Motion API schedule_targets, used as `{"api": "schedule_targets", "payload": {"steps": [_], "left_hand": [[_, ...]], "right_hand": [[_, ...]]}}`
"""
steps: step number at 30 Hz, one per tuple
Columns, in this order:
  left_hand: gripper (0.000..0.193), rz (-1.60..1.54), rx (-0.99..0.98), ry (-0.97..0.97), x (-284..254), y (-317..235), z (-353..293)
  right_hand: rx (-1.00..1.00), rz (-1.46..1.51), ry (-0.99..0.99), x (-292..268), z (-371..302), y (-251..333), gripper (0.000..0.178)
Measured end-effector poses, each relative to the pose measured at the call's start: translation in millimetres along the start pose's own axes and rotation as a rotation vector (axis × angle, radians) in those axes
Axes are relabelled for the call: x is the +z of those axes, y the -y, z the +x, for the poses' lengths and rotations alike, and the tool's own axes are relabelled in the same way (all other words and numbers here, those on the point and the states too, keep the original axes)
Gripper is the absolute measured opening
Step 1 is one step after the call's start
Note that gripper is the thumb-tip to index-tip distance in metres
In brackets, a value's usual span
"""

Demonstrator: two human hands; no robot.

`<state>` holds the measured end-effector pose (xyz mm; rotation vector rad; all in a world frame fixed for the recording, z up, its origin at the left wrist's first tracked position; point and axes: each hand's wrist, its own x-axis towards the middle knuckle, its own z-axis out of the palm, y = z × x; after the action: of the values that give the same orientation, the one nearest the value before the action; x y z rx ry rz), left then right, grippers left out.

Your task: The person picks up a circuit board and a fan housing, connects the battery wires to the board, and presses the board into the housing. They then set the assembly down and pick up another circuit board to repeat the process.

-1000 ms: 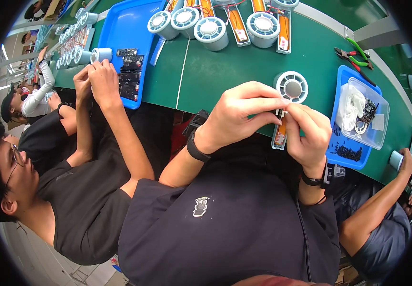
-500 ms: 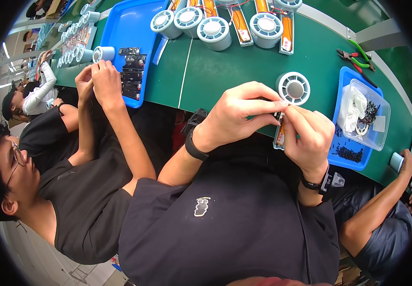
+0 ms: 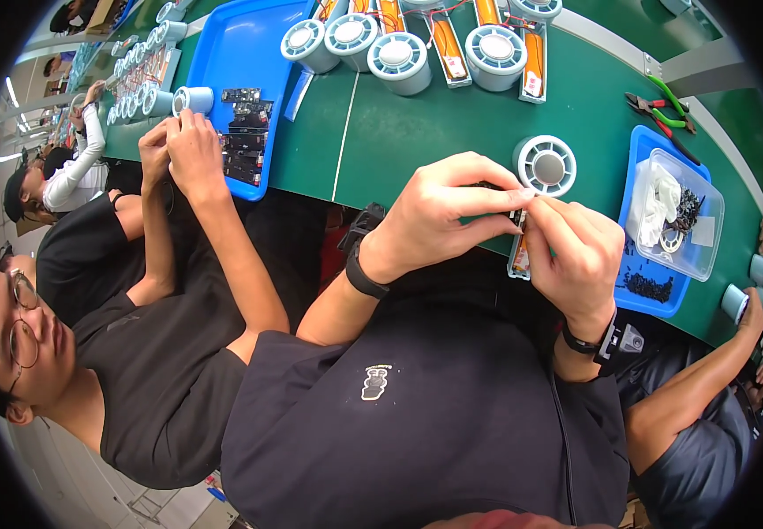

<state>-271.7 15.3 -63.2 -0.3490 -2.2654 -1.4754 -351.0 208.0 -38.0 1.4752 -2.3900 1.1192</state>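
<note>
My left hand (image 3: 456, 203) and my right hand (image 3: 575, 251) meet fingertip to fingertip at the table's near edge, both closed in a pinch. Between and below them shows a narrow light casing (image 3: 519, 264) with an orange strip inside; my right fingers curl against it. A dark edge peeks out behind my left fingers, but most of what they pinch is hidden. Just beyond the fingertips stands a pale blue round part with a spoked grille (image 3: 547, 166). Whether it joins the casing is hidden by my hands.
Several similar grille units (image 3: 399, 63) with orange strips and red wires line the back. A blue tray (image 3: 699, 167) at right bears a clear box (image 3: 706, 256) and small black parts; pliers (image 3: 664, 115) lie beyond. Another blue tray (image 3: 214, 44) holds dark boards. Co-workers sit on both sides.
My hands stay pinched together almost in place. The person on the left has turned their head toward me. At the far right, a co-worker's hand has shifted slightly beside the pale blue cylinders.
</note>
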Motion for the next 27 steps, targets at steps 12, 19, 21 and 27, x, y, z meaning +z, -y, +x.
{"api": "schedule_targets", "payload": {"steps": [12, 19, 21, 27], "left_hand": [[0.042, 0.277, 0.123, -0.169, 28, 0, -13], [0.035, 0.418, 0.077, -0.094, 5, -12, -6], [0.036, 0.493, 0.001, -0.046, -1, -14, -8], [0.038, 0.280, -0.113, -0.066, 2, -12, -14]], "right_hand": [[0.178, 0.268, -0.137, 22, -25, 6, 0.019], [0.717, 0.468, -0.261, 12, -47, 25, 0.028], [0.854, 0.486, -0.303, 12, -50, 24, 0.030], [0.681, 0.549, -0.204, 26, -59, -3, 0.024]]}}
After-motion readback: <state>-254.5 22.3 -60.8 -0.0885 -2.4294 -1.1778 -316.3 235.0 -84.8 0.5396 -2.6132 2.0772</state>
